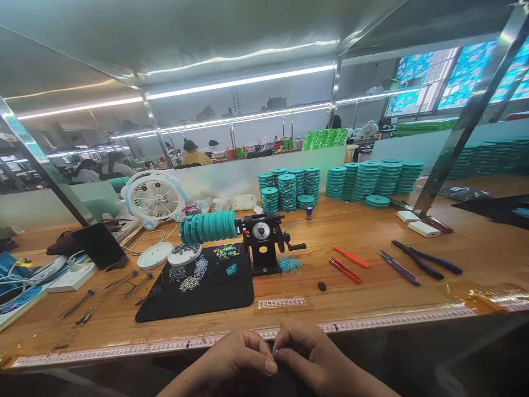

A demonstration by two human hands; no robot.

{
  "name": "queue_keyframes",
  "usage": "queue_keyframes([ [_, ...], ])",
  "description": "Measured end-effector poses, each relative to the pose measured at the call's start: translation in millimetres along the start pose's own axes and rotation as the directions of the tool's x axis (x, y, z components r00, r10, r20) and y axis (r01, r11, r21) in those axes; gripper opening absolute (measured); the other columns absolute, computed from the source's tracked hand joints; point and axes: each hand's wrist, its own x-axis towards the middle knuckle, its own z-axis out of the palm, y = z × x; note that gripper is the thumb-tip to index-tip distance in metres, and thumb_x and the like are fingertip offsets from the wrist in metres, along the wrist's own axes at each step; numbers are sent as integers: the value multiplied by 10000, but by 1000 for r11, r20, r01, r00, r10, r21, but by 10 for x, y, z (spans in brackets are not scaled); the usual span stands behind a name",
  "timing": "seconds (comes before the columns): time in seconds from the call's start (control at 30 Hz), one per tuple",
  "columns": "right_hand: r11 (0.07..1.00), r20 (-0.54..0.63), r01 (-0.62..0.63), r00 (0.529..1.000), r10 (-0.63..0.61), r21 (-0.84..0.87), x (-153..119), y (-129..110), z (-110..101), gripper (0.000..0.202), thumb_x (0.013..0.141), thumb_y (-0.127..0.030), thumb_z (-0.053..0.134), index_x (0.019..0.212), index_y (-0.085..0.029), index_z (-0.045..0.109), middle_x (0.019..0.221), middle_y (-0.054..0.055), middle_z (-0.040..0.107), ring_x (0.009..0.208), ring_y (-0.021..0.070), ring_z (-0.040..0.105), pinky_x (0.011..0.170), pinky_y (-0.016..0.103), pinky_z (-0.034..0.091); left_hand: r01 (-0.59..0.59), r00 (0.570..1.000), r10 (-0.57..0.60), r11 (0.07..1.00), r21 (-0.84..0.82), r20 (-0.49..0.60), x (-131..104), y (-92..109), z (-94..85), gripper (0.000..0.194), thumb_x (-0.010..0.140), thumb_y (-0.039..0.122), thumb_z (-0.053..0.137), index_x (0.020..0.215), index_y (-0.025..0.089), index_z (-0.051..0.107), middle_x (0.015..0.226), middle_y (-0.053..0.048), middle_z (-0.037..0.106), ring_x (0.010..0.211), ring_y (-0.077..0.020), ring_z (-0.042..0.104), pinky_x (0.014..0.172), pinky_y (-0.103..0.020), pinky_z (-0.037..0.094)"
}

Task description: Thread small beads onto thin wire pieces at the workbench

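At the front edge of the bench, my left hand (242, 353) and my right hand (308, 353) meet, thumbs and fingers pinched close together. A tiny dark item shows between the fingertips, too small to name. Beyond them stands a black hand-crank winding machine (264, 242) with a round dial. Its shaft carries a row of turquoise spools (210, 226). Left of it a black mat (223, 292) bears coloured beads (226, 252), small silvery pieces (190, 283), clear pieces (201, 267) and short blue bits (232, 269).
Right on the bench lie pliers (427, 262), tweezers (399, 268), a red-handled tool (345, 270) and an orange tool (351, 256). Stacks of turquoise spools (366, 182) line the back. A white fan (156, 196) and a phone-like dark panel (99, 245) stand left. People sit farther off.
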Motion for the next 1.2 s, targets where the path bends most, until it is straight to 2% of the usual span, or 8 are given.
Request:
queue_keyframes([
  [0.13,974,-26,71,997,-78,-215,-1,65,18,104,762,-166,498,708,-158,586,707,40,625,683,160,561,639,249,399,8,1000,-8,999,38,1,25,7,33,87,428,175,693,452,139,617,342,46,465,315,-52,304,397,-208,158],
  [0.27,959,-63,97,991,-118,-267,-7,78,1,131,780,-180,447,689,-173,542,684,37,614,653,155,550,611,245,389,10,1000,-10,999,46,-10,11,23,35,82,415,173,675,437,152,599,360,41,496,335,-56,325,418,-206,190],
  [0.53,974,-128,-38,992,9,-224,-67,41,-34,168,813,-234,452,651,-190,457,633,2,527,614,149,482,583,257,351,-15,999,21,978,206,-30,-131,16,-40,153,440,221,746,484,142,622,436,36,521,438,-85,387,458,-234,225],
  [0.73,984,-296,-165,945,139,-64,-99,121,-186,262,913,-359,394,737,-195,501,659,-8,516,641,159,491,608,270,390,-19,994,65,889,458,-84,-291,37,-36,66,496,188,688,506,142,641,495,39,529,477,-96,391,469,-242,238],
  [0.87,969,-303,-51,953,-25,-242,-186,31,-224,196,923,-302,436,1032,-228,582,963,40,612,915,191,559,819,298,407,-45,990,109,847,530,-89,-378,85,9,34,538,173,642,549,140,638,479,53,491,483,-96,372,469,-238,241],
  [0.97,943,-272,61,949,-157,-328,-251,-95,-184,188,912,-245,438,936,-212,621,852,38,585,819,176,565,737,276,425,-90,986,155,805,586,-62,-426,135,72,30,566,149,615,543,141,632,545,44,509,533,-104,420,490,-230,281],
  [1.1,954,-131,-63,991,25,-295,-250,-177,-58,82,799,-189,566,743,-182,625,746,24,592,728,167,564,649,261,413,-92,979,192,718,690,-70,-460,189,163,71,590,147,610,592,143,682,632,32,543,612,-115,480,547,-215,339],
  [1.2,960,-117,-197,977,177,-198,-201,-134,56,60,743,-199,621,694,-172,645,731,23,624,716,167,572,649,260,408,-35,981,164,670,741,-102,-473,210,207,103,619,165,599,627,153,702,583,42,531,598,-112,481,553,-205,348],
])
